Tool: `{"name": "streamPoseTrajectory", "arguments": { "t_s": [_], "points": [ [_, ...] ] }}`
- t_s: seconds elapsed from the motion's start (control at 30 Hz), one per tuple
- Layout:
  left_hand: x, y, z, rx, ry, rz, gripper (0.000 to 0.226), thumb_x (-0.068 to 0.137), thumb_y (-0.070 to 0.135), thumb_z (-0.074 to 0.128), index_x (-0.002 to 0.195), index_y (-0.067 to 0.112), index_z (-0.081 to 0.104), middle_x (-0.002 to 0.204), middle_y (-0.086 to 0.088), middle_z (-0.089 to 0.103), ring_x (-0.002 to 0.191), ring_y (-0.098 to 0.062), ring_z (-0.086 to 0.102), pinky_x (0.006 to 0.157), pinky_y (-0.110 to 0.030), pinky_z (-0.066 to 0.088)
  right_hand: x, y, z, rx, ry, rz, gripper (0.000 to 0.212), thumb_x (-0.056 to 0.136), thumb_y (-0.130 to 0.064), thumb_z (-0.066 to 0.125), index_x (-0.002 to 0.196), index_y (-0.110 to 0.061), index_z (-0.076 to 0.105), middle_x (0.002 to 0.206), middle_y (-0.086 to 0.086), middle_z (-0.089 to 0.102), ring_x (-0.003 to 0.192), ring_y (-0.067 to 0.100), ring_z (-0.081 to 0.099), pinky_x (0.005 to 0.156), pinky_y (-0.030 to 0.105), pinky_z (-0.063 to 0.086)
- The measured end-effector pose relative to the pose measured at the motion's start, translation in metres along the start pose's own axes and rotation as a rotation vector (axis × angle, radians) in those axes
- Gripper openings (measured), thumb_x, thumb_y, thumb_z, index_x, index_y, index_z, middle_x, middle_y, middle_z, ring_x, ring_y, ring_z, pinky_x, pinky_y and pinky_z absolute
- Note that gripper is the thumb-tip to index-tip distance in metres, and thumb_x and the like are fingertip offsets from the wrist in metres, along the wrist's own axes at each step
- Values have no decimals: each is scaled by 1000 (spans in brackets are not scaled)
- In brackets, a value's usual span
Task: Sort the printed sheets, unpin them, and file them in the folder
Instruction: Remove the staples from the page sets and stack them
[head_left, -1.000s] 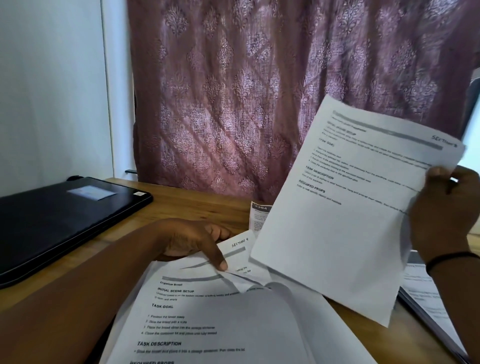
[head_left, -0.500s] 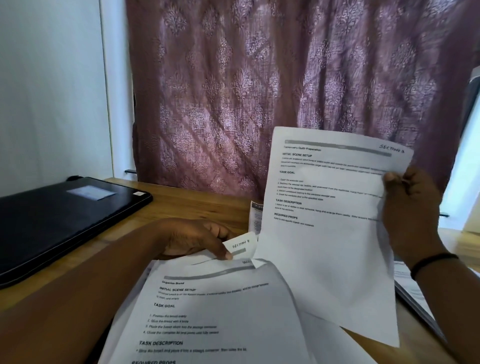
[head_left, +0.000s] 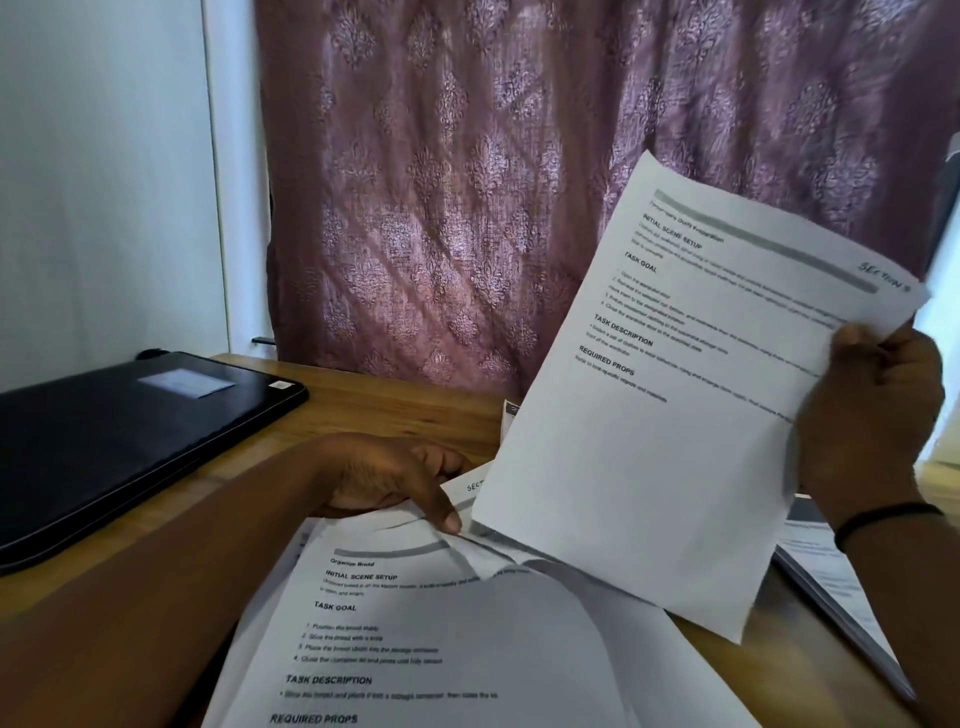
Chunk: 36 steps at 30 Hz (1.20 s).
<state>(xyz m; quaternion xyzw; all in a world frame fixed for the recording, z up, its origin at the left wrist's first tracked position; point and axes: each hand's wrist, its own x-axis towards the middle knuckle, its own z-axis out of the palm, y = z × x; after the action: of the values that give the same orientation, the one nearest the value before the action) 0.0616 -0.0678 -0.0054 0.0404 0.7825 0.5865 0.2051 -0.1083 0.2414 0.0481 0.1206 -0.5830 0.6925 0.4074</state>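
Observation:
My right hand (head_left: 872, 415) grips a printed sheet (head_left: 675, 405) by its right edge and holds it lifted and tilted above the desk. A stack of printed sheets (head_left: 415, 639) lies in front of me, its top page headed "Organize Bread". My left hand (head_left: 389, 478) rests at the stack's top edge, with the thumb pressing the curled top right corner, where the sheets bend up. A folder (head_left: 841, 597) with a page in it lies at the right, partly hidden by the lifted sheet and my right arm.
A shut black laptop (head_left: 130, 436) lies on the wooden desk (head_left: 389, 405) at the left. A mauve patterned curtain (head_left: 519, 182) hangs behind the desk, beside a white wall (head_left: 104, 182). A small printed packet (head_left: 511, 415) peeks out behind the lifted sheet.
My right hand swung the lifted sheet left and more upright, then back to the right and tilted again. My left hand stayed at the stack's top corner.

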Motion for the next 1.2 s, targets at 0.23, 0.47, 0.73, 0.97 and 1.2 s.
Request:
{"name": "streamPoseTrajectory", "arguments": {
  "t_s": [0.23, 0.47, 0.73, 0.97, 1.2],
  "points": [
    [-1, 6, 3, -30, 18, -64, 53, 79, -5, 63, 130, 5, 54, 132, -15, 59, 120, -35, 55, 92, -37, 54, -1, -11, 0, 16, 58, -204, 7, 95, -31, 43, 89, -32, 47, 88, -20, 54, 85, -2, 55, 82, 13, 42],
    [0, 3, 1, -20, 50, -66, 55, 79, -3, 64, 132, 4, 53, 134, -16, 57, 127, -41, 49, 106, -52, 40, -2, -4, -1, -131, 11, -200, 11, 92, -36, 45, 81, -40, 46, 109, 14, 62, 102, 23, 57, 88, 27, 43],
    [0, 4, 2, 5, 59, -76, 53, 79, -3, 66, 130, 7, 55, 132, -14, 59, 125, -39, 51, 107, -55, 38, -5, 2, -2, -259, -32, -209, 10, 95, -29, 42, 87, -34, 46, 91, 1, 54, 98, 31, 55, 81, 32, 38],
    [-1, 4, 4, 14, 84, -72, 53, 79, -3, 66, 130, 6, 55, 132, -14, 59, 125, -39, 51, 106, -55, 38, -11, -4, -1, -209, -68, -230, 22, 99, -22, 43, 106, -4, 55, 100, 17, 61, 93, 27, 54, 75, 19, 31],
    [1, 2, 2, 29, 91, -57, 54, 80, -1, 68, 131, 8, 54, 135, -13, 57, 127, -39, 49, 109, -57, 35, -17, -11, 2, -196, -117, -165, 12, 99, -20, 45, 92, -26, 54, 97, 2, 54, 89, 13, 48, 73, 17, 31]
  ]
}}
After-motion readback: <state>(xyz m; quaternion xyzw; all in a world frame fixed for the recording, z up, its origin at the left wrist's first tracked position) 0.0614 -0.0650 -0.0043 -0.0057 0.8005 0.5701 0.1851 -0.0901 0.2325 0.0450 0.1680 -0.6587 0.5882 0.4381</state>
